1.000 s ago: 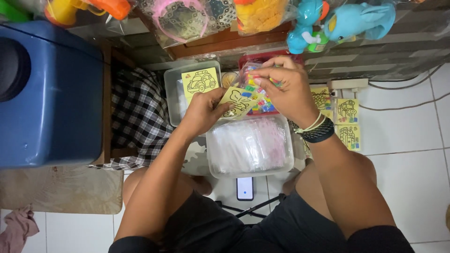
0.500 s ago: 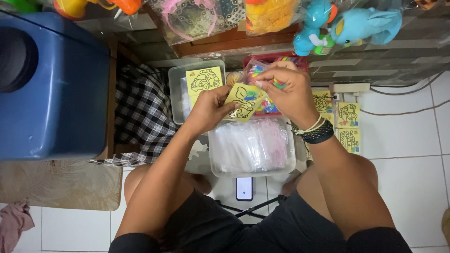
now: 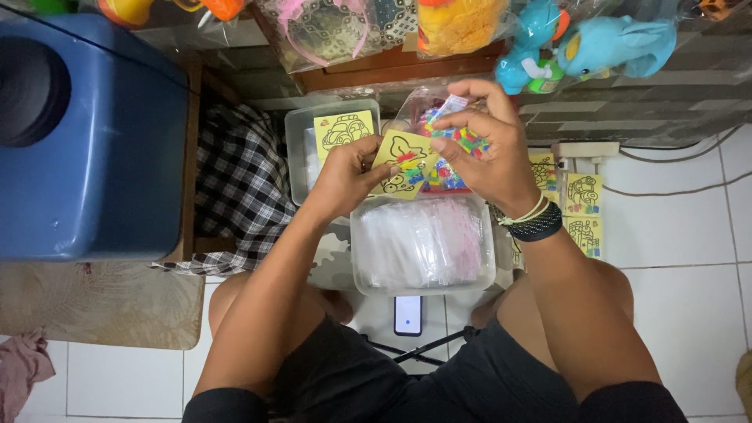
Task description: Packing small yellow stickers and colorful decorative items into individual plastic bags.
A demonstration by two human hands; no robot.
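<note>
- The yellow card [image 3: 401, 166] is pinched at its left edge by the left hand [image 3: 345, 176] and held above the gap between two containers, tilted toward the camera, apparently so that its printed face stays readable.
- A small colourful packet [image 3: 457, 133] is grasped between the fingertips of the right hand [image 3: 489, 145] and brought against the card's right edge, probably for pairing.
- The card is seen as a small yellow square with a black outline drawing; a few coloured patches show near its centre.
- A clear tub of plastic sleeves [image 3: 423, 243] sits just below the hands, within easy reach.
- A second tub [image 3: 301, 157], holding a similar yellow card, lies just behind the left hand.
</note>
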